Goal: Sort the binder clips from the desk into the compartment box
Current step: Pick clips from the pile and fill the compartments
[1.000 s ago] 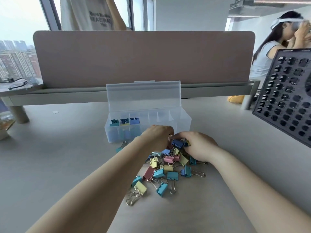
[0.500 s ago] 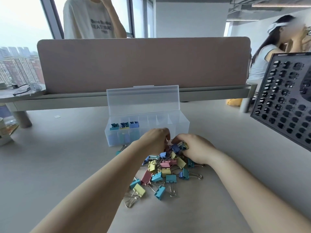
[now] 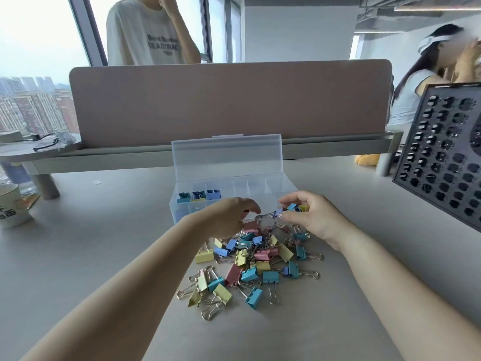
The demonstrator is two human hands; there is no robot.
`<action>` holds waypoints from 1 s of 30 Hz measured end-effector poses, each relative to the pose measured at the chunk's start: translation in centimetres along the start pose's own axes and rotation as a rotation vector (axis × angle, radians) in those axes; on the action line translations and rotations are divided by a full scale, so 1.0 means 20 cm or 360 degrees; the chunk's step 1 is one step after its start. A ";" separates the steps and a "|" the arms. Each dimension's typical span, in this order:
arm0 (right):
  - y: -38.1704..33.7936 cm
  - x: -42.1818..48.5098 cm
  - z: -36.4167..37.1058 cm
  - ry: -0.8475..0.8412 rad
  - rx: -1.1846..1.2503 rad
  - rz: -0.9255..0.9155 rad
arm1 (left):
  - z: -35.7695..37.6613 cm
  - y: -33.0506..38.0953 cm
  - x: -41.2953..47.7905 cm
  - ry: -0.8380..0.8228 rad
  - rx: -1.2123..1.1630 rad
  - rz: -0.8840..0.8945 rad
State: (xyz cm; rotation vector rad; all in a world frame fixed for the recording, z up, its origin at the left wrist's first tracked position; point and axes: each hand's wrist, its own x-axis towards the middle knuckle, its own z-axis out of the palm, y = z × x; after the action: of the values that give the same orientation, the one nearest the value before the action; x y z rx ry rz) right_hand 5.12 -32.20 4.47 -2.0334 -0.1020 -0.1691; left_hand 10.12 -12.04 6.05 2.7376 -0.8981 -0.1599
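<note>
binder clips (image 3: 256, 259) heaped before compartment box (image 3: 282, 185) | right hand (image 3: 309, 217) pinching periwinkle clip (image 3: 278, 212) | left hand (image 3: 234, 217) curled, empty

Two bare forearms reach in from the lower edge of the view, uncovered all the way up to where the frame cuts them off: no sleeve, cuff, watch or bracelet on either. The left hand (image 3: 231, 217) is bare too, ungloved, with no ring on the fingers that can be seen. The right hand (image 3: 309, 217) is likewise ungloved and wears nothing on the wrist; one fingernail (image 3: 281, 216) near its thumb catches the light and looks pale and glossy.
</note>
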 end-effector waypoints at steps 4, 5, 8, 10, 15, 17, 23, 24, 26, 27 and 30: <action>0.02 0.00 0.01 -0.0005 0.0015 0.0040 | 0.03 0.01 0.04 -0.0117 0.0141 0.0036; 0.02 0.00 0.01 -0.0009 0.0010 0.0043 | 0.03 0.00 0.05 -0.0095 0.0145 0.0031; 0.02 0.00 0.01 0.0013 0.0026 0.0035 | 0.02 -0.01 0.04 -0.0014 0.0115 0.0016; 0.02 0.00 0.01 0.0058 0.0053 0.0006 | 0.02 -0.01 0.03 0.0024 0.0083 0.0021; -0.02 -0.01 0.03 0.0077 0.0053 -0.0117 | 0.00 -0.01 -0.03 0.0336 -0.0307 -0.0056; -0.05 -0.01 0.03 0.0107 0.0100 -0.0166 | -0.02 -0.01 -0.06 0.0569 -0.0573 -0.0133; -0.22 0.02 0.06 0.0122 0.0246 -0.0289 | -0.07 0.05 -0.18 0.0575 -0.1884 -0.0386; -0.23 0.03 0.09 0.0096 0.0237 -0.0294 | -0.06 0.06 -0.19 0.0555 -0.2046 -0.0393; -0.25 0.06 0.15 0.0059 0.0211 -0.0280 | -0.06 0.05 -0.20 0.0546 -0.2303 -0.0398; -0.26 0.07 0.18 0.0045 0.0220 -0.0269 | -0.06 0.04 -0.20 0.0558 -0.2389 -0.0410; -0.27 0.12 0.25 0.0008 0.0257 -0.0280 | -0.06 -0.01 -0.19 0.0605 -0.2583 -0.0434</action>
State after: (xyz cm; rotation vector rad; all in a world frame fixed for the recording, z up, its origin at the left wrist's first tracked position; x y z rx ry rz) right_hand 7.08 -25.26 7.30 -1.8625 -0.2833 -0.2679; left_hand 7.32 -9.39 7.28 1.2407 -0.0654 -0.2466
